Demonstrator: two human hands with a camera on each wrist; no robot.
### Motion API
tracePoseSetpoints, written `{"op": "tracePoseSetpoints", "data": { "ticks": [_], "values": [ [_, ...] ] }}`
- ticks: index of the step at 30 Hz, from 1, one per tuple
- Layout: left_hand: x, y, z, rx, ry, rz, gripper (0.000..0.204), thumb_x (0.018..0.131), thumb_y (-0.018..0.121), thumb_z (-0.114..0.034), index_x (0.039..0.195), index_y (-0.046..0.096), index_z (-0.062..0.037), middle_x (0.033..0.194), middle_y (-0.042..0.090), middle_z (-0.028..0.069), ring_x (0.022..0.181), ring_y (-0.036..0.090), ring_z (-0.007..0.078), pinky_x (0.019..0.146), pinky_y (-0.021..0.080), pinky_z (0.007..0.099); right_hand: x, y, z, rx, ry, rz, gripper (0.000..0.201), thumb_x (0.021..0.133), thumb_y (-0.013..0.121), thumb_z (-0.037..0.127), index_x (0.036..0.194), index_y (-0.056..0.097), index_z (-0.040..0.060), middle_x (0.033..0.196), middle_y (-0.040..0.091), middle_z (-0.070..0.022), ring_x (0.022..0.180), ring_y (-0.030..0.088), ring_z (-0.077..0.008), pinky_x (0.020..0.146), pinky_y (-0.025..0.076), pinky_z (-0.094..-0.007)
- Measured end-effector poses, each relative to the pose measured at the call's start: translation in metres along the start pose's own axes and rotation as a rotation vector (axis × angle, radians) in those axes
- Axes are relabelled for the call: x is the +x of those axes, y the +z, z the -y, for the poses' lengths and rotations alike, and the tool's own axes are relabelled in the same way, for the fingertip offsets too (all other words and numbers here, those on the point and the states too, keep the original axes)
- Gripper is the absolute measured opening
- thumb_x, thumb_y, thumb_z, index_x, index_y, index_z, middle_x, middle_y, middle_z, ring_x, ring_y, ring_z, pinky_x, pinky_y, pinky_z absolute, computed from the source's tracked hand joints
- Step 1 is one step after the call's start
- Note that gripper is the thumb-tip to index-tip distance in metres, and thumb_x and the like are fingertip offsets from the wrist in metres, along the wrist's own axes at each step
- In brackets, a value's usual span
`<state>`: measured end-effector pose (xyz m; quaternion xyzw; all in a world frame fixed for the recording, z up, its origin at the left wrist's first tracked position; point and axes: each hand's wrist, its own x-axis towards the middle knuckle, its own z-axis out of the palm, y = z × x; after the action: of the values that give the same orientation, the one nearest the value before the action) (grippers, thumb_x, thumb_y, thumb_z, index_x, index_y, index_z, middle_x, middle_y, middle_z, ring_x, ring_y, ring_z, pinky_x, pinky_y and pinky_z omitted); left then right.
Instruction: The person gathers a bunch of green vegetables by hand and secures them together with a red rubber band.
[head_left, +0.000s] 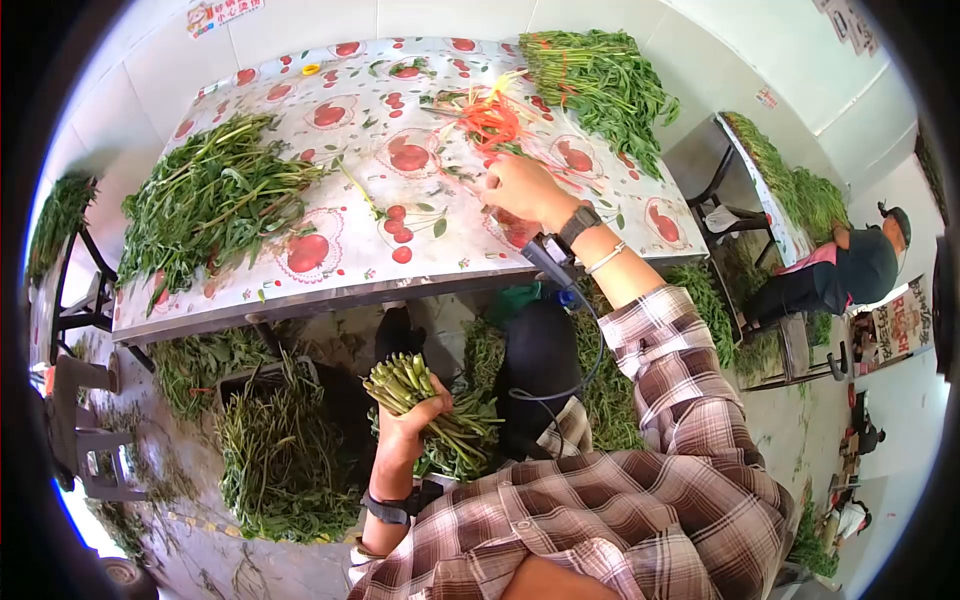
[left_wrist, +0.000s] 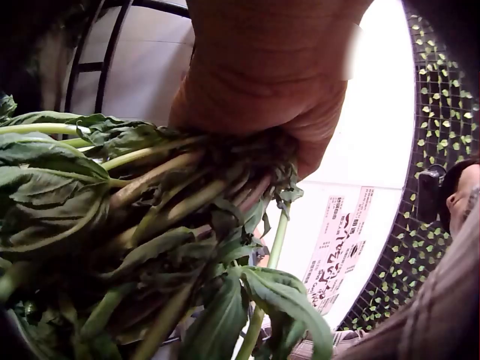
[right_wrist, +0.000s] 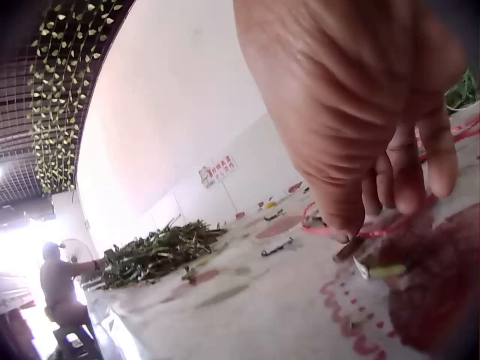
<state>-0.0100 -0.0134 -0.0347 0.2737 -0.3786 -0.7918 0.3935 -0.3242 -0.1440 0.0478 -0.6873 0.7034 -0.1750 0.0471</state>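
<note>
Two hands at work, one view after another. Head view: left hand is low, below the table edge, fingers curled round a bundle of green stalks, cut ends up and toward the camera, leaves hanging down. Right hand reaches out over the table, which has a cloth printed with red fruit, fingertips down on the cloth just beside a heap of red rubber bands. Whether it pinches a band, cannot tell from here. Loose pile of greens lies on the table's left part, another pile at the far right corner. More greens on the floor under the table. Plaid sleeve on the right arm, watch at the wrist. Another person sits at the far right by a second table of greens.

Left wrist view: the left hand fills the top, fingers wrapped tight over the bundle; stems and broad leaves spread left and down. Printed sign on the wall behind.

Right wrist view: the right hand is close and blurred, fingers bent down to the cloth, tips touching or nearly touching a red band lying there. Grip on it not clear, cannot tell. A pile of greens lies well apart on the far part of the table, with a seated person beyond it.
</note>
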Motion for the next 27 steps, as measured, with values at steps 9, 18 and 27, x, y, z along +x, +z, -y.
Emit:
{"op": "tracePoseSetpoints", "data": {
  "ticks": [9,18,27],
  "values": [
    [-0.005,-0.005,-0.003,-0.012,0.02,0.009,0.014,0.069,0.065,-0.009,0.078,0.06,0.0003,0.072,0.06,0.0066,0.068,0.057,0.0151,0.064,0.046,0.028,0.007,-0.01,0.001,0.415,0.02,0.062,0.019,0.076,0.064,0.019,0.076,0.059,0.001,0.066,0.064,-0.0115,0.054,0.061,-0.0231,0.051,0.047,-0.0338],
    [-0.007,0.0,-0.003,0.017,0.031,0.014,0.017,0.07,0.065,-0.011,0.076,0.054,0.0007,0.068,0.054,0.008,0.066,0.052,0.0186,0.065,0.044,0.032,-0.002,-0.059,0.016,0.727,0.043,-0.048,0.018,0.082,0.063,0.017,0.086,0.062,0.0,0.073,0.065,-0.0067,0.052,0.057,-0.0105,0.046,0.045,-0.0247],
    [-0.012,-0.006,-0.005,-0.011,0.024,0.005,0.016,0.07,0.066,-0.009,0.082,0.06,-0.0003,0.074,0.061,0.0059,0.069,0.058,0.0142,0.064,0.046,0.027,0.022,0.024,-0.008,0.084,-0.008,-0.049,0.027,0.073,0.065,0.026,0.071,0.066,-0.0008,0.063,0.063,-0.0122,0.06,0.063,-0.0226,0.06,0.048,-0.0366]
  ]
}}
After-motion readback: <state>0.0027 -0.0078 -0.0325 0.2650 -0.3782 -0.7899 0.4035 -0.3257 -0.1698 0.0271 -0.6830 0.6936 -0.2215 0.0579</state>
